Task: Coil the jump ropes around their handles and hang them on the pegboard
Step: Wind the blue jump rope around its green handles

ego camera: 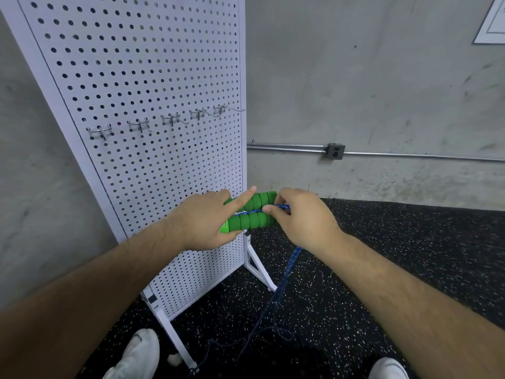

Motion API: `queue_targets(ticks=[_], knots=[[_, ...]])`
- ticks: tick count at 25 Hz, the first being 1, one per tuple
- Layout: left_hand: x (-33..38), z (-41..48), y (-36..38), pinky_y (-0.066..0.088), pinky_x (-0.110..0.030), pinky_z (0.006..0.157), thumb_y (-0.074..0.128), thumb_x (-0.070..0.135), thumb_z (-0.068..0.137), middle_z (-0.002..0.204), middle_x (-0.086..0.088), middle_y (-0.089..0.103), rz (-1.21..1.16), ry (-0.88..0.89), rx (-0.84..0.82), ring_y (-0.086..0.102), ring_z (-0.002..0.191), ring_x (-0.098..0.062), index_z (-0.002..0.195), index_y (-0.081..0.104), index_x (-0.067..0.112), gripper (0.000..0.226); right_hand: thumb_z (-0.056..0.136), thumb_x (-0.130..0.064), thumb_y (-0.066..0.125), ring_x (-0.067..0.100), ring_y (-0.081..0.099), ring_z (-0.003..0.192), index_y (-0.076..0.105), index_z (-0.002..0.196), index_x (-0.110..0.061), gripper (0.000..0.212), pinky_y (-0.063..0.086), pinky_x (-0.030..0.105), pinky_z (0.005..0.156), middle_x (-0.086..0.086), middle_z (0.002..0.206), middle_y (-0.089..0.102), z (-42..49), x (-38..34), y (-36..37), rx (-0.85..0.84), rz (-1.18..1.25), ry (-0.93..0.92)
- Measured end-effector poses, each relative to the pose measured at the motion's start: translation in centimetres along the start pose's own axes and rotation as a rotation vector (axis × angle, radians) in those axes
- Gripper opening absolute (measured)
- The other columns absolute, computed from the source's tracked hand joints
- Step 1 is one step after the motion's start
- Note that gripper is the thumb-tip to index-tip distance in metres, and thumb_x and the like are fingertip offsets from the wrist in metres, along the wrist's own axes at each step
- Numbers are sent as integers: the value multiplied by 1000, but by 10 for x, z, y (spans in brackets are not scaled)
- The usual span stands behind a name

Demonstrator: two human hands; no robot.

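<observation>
Two green ribbed jump-rope handles [252, 213] lie side by side in front of me at waist height. My left hand [207, 220] grips their left ends, index finger stretched out over the top. My right hand [297, 214] pinches the blue rope [289, 265] where it crosses between the handles. From there the rope drops under my right wrist to a loose tangle on the floor. The white pegboard [153, 77] stands just behind, with several bare metal hooks [170, 119] in a rising row.
The pegboard stands on white angled feet [259, 269] on a black speckled rubber floor [396, 255]. A concrete wall with a metal conduit and outlet box [335, 151] runs behind. My white shoes [136, 354] show at the bottom edge.
</observation>
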State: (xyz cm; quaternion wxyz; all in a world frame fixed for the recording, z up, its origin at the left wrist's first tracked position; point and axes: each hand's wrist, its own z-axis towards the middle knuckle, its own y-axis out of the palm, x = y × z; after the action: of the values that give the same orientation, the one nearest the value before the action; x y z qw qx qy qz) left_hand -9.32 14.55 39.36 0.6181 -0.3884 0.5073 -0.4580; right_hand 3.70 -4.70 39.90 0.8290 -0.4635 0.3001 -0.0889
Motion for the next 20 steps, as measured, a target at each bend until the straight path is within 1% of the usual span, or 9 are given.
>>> queue_targets(ticks=[3,7,8,10,13,15,17,19,20], knots=[[-3,0,-4,50,-31,73,44,58,96,111,3,44,19,-22,18,44,89,-11,149,-31,41,93,96,-46,61,17,57,72,61,90,-18,29,40,31,60,-1,81,63,1,-1,-2,-29,-18,-25],[-21,-3,-12,45,-30,69,47,58,94,106,5,44,30,-90,86,45,89,-11,149,-29,46,94,99,-34,60,6,59,55,58,101,-16,18,53,33,60,0,77,63,9,-2,-21,-232,408,145],[-28,-5,-13,46,-31,69,48,58,94,105,6,44,22,-124,93,46,89,-12,150,-27,46,94,102,-32,56,8,63,60,59,102,-13,19,58,38,71,2,78,63,9,1,-23,-316,491,197],[-40,-13,-12,48,-32,68,48,59,93,104,5,45,-2,-200,88,50,91,-13,154,-20,45,92,106,-30,47,14,69,74,62,100,-9,27,56,47,93,5,79,63,5,14,-19,-501,543,262],[-45,-25,-2,54,-36,75,51,58,92,105,3,51,-92,-317,77,56,91,-17,157,-9,46,89,109,-32,38,20,73,89,60,100,-9,32,60,46,87,10,88,65,1,21,-8,-648,505,305],[-30,-25,5,53,-32,80,60,50,93,108,7,57,-445,-450,48,60,90,-14,157,11,45,81,108,-27,41,23,74,90,59,99,-8,28,63,35,79,12,89,68,4,16,-6,-539,537,324],[-6,-21,19,50,-24,71,70,42,91,102,12,63,-918,-566,26,65,81,-10,138,41,39,55,108,-20,41,25,72,87,59,95,-4,27,62,29,74,12,81,66,10,7,-2,-380,745,351],[14,-12,31,53,-28,73,74,44,88,99,5,69,-1158,-600,0,69,84,-13,119,55,28,40,108,-18,41,24,70,80,58,93,-4,27,62,27,70,11,75,63,17,-5,3,-251,955,321],[24,-8,33,54,-32,75,73,40,89,102,0,71,-1286,-605,-24,69,82,-15,118,57,25,37,108,-17,41,24,68,77,58,92,-4,27,62,27,69,10,74,63,21,-9,7,-196,1032,297]])
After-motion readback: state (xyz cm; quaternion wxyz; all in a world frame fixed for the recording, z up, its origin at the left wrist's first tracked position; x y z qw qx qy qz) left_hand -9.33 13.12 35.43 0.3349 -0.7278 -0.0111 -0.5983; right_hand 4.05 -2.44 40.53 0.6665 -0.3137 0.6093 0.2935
